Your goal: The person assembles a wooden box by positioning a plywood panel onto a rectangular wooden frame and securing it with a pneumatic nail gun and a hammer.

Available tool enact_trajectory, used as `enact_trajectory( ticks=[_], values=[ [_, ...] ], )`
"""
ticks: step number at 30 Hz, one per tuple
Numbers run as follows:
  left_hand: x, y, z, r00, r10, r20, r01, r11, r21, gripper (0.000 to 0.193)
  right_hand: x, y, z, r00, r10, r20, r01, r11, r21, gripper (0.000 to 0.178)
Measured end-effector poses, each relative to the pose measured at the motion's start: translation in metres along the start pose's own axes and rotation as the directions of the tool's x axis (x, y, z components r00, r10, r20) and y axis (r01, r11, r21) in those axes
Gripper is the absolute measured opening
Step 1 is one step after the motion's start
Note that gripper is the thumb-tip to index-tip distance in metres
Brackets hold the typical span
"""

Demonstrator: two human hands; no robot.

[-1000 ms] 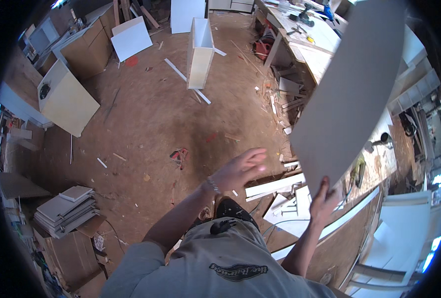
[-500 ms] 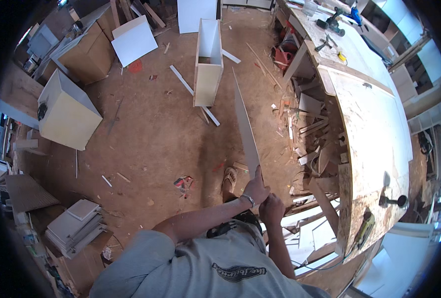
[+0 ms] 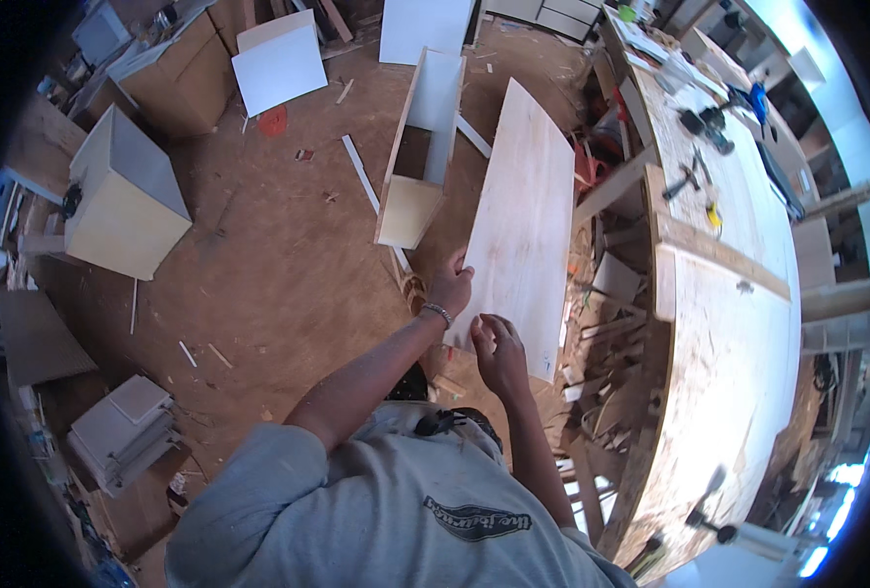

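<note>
Head | left hand (image 3: pixel 449 286), right hand (image 3: pixel 502 361) at 1 board (image 3: pixel 525 201) | 1 bracelet (image 3: pixel 439 313)

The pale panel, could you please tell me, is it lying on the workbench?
No, the left hand holds the panel beside the workbench.

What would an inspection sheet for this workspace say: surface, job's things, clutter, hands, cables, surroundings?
Surface: workbench on the right, carrying a dark power drill and other tools.
Job's things: large pale board, in front of the person.
Clutter: wood offcuts beside the bench; white strip on the floor.
Hands: left hand grips the board's left edge; right hand at its near end, contact unclear.
Cables: none clearly made out.
Surroundings: narrow open box ahead; stacked panels at lower left.
</note>
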State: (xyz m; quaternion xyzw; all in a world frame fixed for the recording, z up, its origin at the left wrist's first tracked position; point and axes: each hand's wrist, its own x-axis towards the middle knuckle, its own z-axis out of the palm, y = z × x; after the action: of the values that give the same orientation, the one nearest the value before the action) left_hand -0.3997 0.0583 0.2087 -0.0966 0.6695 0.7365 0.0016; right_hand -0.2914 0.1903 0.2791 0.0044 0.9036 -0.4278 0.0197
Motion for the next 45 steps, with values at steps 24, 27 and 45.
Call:
enact_trajectory(
  ticks=[24,27,45],
  values=[
    [0.480,-0.090,-0.154,0.934,0.016,-0.358,0.194,0.818,0.542,0.036,0.618,0.275,0.115,0.656,0.484,0.580,-0.741,0.557,0.374,0.060],
    [0.497,-0.103,-0.144,0.817,-0.205,-0.539,0.523,0.657,0.543,0.042,0.654,0.285,0.155,0.543,0.649,0.533,-0.768,0.640,0.004,0.059],
    [0.425,-0.195,-0.047,-0.026,-0.483,-0.875,0.351,0.816,-0.460,0.033,0.695,0.294,0.166,0.235,0.600,0.765,-0.788,0.578,-0.211,0.062]
  ],
)
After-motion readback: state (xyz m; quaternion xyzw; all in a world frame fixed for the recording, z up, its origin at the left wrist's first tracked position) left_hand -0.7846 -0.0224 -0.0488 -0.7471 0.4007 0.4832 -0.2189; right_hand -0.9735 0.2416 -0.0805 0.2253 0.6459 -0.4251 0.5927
